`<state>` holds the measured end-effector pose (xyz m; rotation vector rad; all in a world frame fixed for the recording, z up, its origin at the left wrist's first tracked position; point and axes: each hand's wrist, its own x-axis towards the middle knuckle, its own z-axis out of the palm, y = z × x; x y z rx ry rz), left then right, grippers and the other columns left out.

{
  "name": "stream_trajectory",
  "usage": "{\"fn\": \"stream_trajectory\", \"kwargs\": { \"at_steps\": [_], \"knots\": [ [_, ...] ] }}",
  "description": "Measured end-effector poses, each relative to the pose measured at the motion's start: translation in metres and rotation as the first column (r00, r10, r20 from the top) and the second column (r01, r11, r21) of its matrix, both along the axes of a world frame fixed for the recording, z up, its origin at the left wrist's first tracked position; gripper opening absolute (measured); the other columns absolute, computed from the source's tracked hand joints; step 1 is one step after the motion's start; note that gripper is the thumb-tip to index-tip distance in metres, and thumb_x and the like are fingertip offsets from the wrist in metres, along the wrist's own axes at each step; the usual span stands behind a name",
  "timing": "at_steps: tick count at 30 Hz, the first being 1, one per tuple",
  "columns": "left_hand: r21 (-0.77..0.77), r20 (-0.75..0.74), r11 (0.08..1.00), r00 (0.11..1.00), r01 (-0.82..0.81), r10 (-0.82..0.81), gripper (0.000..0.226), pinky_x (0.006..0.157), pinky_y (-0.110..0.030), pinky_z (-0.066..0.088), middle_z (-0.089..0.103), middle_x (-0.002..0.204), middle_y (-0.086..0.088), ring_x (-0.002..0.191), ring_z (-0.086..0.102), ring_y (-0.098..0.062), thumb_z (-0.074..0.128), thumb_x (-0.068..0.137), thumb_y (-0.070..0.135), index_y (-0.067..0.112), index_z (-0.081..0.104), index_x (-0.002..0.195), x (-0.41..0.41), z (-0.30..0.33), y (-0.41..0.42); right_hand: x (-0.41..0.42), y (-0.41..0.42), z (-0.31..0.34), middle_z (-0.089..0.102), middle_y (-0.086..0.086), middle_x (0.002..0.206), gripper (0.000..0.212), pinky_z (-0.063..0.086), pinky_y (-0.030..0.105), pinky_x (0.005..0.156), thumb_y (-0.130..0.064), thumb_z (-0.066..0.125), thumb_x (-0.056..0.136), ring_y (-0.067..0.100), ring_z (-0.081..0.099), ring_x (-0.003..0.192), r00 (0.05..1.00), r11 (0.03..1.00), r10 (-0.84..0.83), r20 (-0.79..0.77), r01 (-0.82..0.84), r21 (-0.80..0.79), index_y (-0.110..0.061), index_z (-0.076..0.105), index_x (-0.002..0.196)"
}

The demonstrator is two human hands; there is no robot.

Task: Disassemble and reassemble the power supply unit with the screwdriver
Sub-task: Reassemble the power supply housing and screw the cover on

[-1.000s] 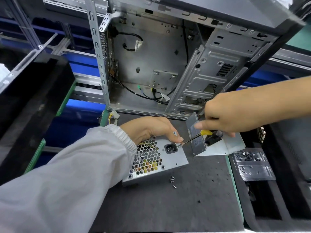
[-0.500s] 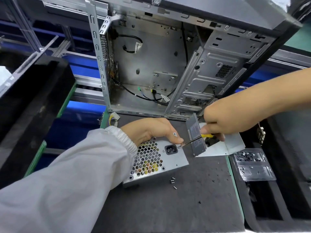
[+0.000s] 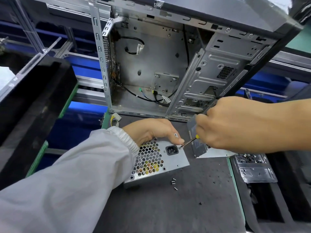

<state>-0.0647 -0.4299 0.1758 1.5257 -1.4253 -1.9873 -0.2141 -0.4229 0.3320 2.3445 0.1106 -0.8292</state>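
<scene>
The silver power supply unit [image 3: 170, 163] lies on the dark mat, honeycomb grille and black power socket facing up. My left hand [image 3: 151, 132] grips its far top edge, fingertips beside a screw at the upper right corner. My right hand [image 3: 225, 123] holds the screwdriver [image 3: 189, 142], its yellow collar showing and its thin shaft angled down-left. The tip sits on that corner screw next to the socket. Three loose screws [image 3: 173, 182] lie on the mat just in front of the unit.
An open, gutted computer case [image 3: 151, 68] stands behind the unit with loose cables inside. A grey metal cover panel [image 3: 198, 145] leans to the right of the unit. A clear tray of screws [image 3: 252, 167] sits at the right. Black foam bins flank both sides.
My right hand has risen slightly and turned on the screwdriver, whose tip stays on the corner screw. My left hand keeps its hold on the unit.
</scene>
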Motion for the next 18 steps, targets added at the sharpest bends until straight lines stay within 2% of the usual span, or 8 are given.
{"fn": "stream_trajectory", "kwargs": {
  "at_steps": [3,6,7,8,10,12,14,18],
  "knots": [
    [-0.007,0.019,1.000,1.000,0.002,-0.002,0.012,0.058,-0.021,0.047,0.068,0.059,0.004,0.060,0.058,-0.014,0.070,0.088,0.014,0.015,0.073,0.076,-0.001,0.001,0.000,0.005,-0.006,-0.010,0.038,-0.002,0.058,0.042,0.029,0.025,0.046,-0.038,0.040,0.099,0.020,0.033,0.048,0.839,0.836,-0.544,0.016,0.540,0.100,-0.020,0.035,0.061],
    [-0.011,0.030,1.000,1.000,0.008,-0.008,0.010,0.059,-0.022,0.045,0.067,0.056,0.006,0.059,0.056,-0.013,0.070,0.088,0.015,0.015,0.074,0.079,-0.001,0.001,0.000,0.014,-0.025,-0.004,0.052,-0.001,0.055,0.046,0.040,0.022,0.046,-0.047,0.044,0.096,0.019,0.045,0.047,0.231,0.151,-0.950,-0.212,0.929,0.337,-0.013,0.055,0.068],
    [-0.008,0.033,1.000,0.999,0.009,-0.009,0.010,0.060,-0.022,0.045,0.067,0.056,0.005,0.059,0.056,-0.014,0.070,0.088,0.015,0.015,0.074,0.078,-0.001,0.001,0.000,0.017,-0.031,0.001,0.054,0.001,0.057,0.044,0.037,0.020,0.043,-0.049,0.052,0.092,0.018,0.042,0.045,0.112,0.004,-0.952,-0.284,0.935,0.354,-0.009,0.058,0.074],
    [-0.002,0.033,1.000,0.999,0.010,-0.009,0.011,0.060,-0.023,0.046,0.067,0.057,0.004,0.059,0.057,-0.014,0.071,0.088,0.015,0.015,0.074,0.077,-0.001,0.001,0.000,0.017,-0.034,0.004,0.056,0.003,0.064,0.043,0.038,0.020,0.042,-0.049,0.060,0.087,0.019,0.043,0.047,0.117,0.001,-0.936,-0.331,0.944,0.331,-0.006,0.059,0.082],
    [0.007,0.029,1.000,1.000,-0.002,0.001,0.011,0.061,-0.024,0.046,0.067,0.058,0.001,0.059,0.057,-0.016,0.071,0.087,0.014,0.014,0.074,0.076,-0.001,0.000,0.000,0.016,-0.035,0.007,0.059,0.000,0.085,0.039,0.047,0.029,0.053,-0.043,0.065,0.083,0.019,0.052,0.061,0.457,0.408,-0.831,-0.317,0.888,0.210,-0.007,0.054,0.094],
    [0.008,0.022,1.000,1.000,-0.017,0.017,0.009,0.062,-0.025,0.046,0.067,0.062,-0.002,0.060,0.057,-0.018,0.071,0.087,0.013,0.012,0.074,0.078,0.000,0.000,0.000,0.012,-0.034,0.006,0.042,-0.003,0.090,0.024,0.039,0.031,0.056,-0.027,0.057,0.088,0.013,0.047,0.066,0.910,0.920,-0.338,-0.241,0.373,0.117,-0.010,0.039,0.090],
    [-0.002,0.028,1.000,1.000,-0.014,0.014,0.005,0.063,-0.026,0.045,0.067,0.067,-0.004,0.062,0.057,-0.019,0.071,0.087,0.013,0.012,0.074,0.083,-0.002,0.001,0.001,0.005,-0.034,0.009,0.039,0.001,0.077,0.009,0.032,0.031,0.044,-0.010,0.059,0.079,0.015,0.043,0.056,0.959,0.963,0.259,-0.118,-0.247,0.104,-0.008,0.051,0.083],
    [-0.008,0.050,1.000,0.999,-0.006,0.007,0.007,0.061,-0.024,0.046,0.066,0.061,0.001,0.061,0.057,-0.016,0.071,0.087,0.015,0.014,0.073,0.080,-0.004,0.004,0.001,0.008,-0.017,0.011,0.036,0.000,0.057,0.006,0.011,0.024,0.037,-0.010,0.063,0.060,0.016,0.015,0.039,0.946,0.968,0.248,-0.209,-0.252,0.004,-0.016,0.063,0.063]
  ]
}}
